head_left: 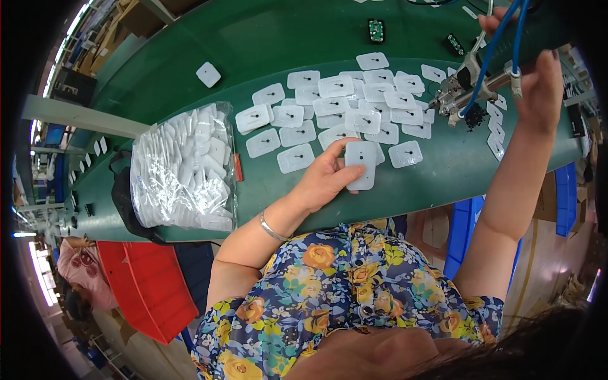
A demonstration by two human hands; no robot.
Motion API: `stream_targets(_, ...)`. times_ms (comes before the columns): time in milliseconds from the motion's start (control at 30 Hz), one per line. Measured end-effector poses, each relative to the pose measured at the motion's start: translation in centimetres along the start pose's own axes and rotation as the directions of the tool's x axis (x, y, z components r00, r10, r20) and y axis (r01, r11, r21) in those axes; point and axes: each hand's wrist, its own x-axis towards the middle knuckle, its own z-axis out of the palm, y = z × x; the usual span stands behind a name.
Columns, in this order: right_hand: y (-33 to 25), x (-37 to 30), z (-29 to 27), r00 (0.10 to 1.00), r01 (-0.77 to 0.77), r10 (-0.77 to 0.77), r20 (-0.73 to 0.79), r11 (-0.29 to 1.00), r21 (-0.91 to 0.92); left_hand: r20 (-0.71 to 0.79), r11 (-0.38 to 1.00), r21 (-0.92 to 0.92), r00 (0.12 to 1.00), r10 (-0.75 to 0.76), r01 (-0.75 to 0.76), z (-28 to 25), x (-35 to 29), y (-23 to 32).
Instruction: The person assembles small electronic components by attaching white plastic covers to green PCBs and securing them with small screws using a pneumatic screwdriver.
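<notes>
My left hand [326,177] pinches a white rounded rectangular plastic cover [361,155] with a small dark hole, thumb on its face. Raised at the upper right, my right hand [539,95] is around a dark handle-like part [538,31] beside a metal bench fixture [451,95] with blue air hoses [491,57]. Some of its fingers are hidden behind that part. Many similar white covers [332,87], each with a small black piece at its middle, lie spread and overlapping on the green table [266,190]. Small black pieces [475,117] are heaped by the fixture.
A clear plastic bag [180,171] full of white covers sits to the left, beside a red-handled tool [238,168]. Green circuit boards [376,30] lie at the back. Red bins [149,288] and a blue bin [465,234] stand below the table edge. Another person [85,269] is at far left.
</notes>
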Motion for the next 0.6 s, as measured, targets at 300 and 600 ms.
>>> stream_targets(300, -0.7, -0.4, 4.6, 0.997, -0.08, 0.08, 0.007, 0.978, 0.191, -0.067, 0.98, -0.173, 0.991, -0.113, 0.1, 1.1, 1.1, -0.9)
stream_targets(600, -1.9, -0.8, 9.1, 0.997, -0.062, 0.043, 0.07, 0.956, 0.287, 0.039, 0.975, -0.162, 0.989, -0.146, 0.15, 2.4, 1.8, -0.8)
